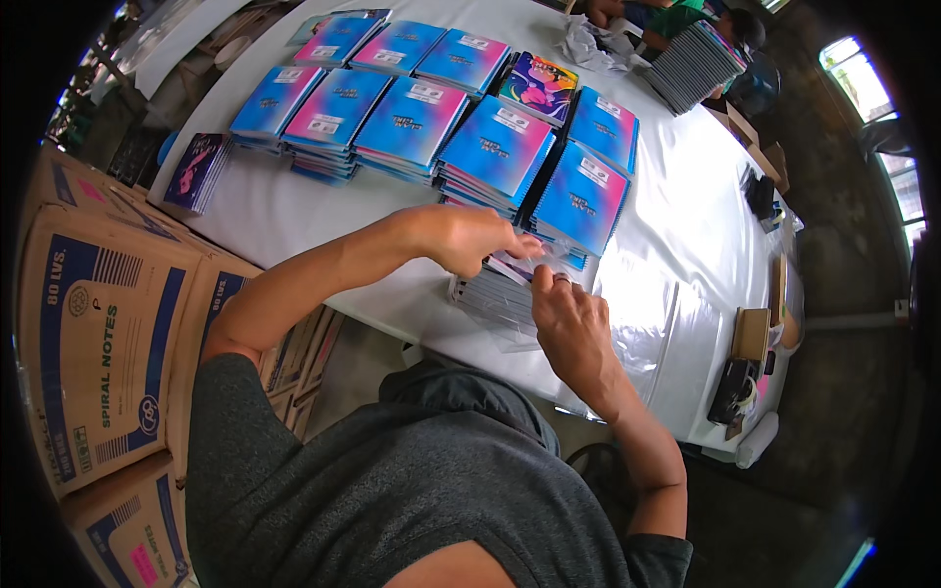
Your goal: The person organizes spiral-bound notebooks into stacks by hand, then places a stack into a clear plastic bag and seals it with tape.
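Observation:
At the near edge of the table, a stack of spiral notebooks sits inside a clear plastic bag. My left hand reaches over the far side of the stack, its fingers closed at the bag's mouth. On the right, my right hand pinches the bag's upper edge between thumb and fingers, with a ring on one finger. Just beyond my hands stand piles of blue and pink notebooks, and one pile lies close to the bag. The bag's contents are partly hidden by my hands.
Notebook piles in rows cover the far part of the white-covered table. A smaller dark stack stands at the left edge. Large cardboard boxes rise at my left. Flat clear plastic lies to the right; another person is at the far end.

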Demonstrator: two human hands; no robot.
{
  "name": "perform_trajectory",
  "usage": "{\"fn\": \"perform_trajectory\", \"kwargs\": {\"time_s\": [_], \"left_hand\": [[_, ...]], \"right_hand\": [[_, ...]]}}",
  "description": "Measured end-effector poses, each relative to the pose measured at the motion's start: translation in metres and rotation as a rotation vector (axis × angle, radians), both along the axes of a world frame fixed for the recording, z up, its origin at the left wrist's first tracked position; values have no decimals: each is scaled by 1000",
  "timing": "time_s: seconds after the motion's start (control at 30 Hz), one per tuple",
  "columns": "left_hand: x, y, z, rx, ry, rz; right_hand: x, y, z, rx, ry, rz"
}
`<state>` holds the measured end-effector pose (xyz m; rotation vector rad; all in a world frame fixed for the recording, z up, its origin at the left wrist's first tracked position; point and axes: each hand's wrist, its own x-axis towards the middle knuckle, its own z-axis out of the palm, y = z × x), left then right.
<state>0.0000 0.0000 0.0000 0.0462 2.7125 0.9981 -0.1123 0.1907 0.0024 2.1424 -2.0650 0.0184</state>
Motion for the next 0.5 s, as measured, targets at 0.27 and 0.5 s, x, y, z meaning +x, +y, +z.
{"fn": "perform_trajectory", "kwargs": {"time_s": [0.27, 0.5], "left_hand": [[3, -2, 4, 195, 44, -15], [7, 11, 4, 104, 7, 121]], "right_hand": [[-9, 14, 37, 8, -156, -56], [0, 19, 35, 96, -159, -162]]}}
